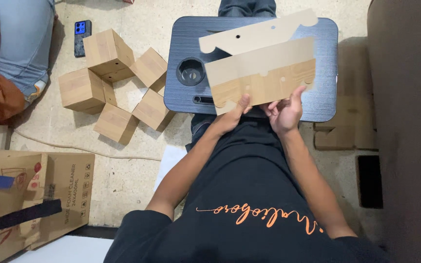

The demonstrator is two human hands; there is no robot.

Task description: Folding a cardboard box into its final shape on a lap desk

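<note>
I see both hands gripping the lower edge of a flat cardboard box blank [261, 73], held up over the dark lap bench [183, 39]. The left hand [232, 117] has its fingers clamped on the blank's bottom left, the right hand [284, 112] pinches the bottom right. Folded cardboard boxes [115, 83] lie on the floor to the left, beside a phone [82, 36].
</note>
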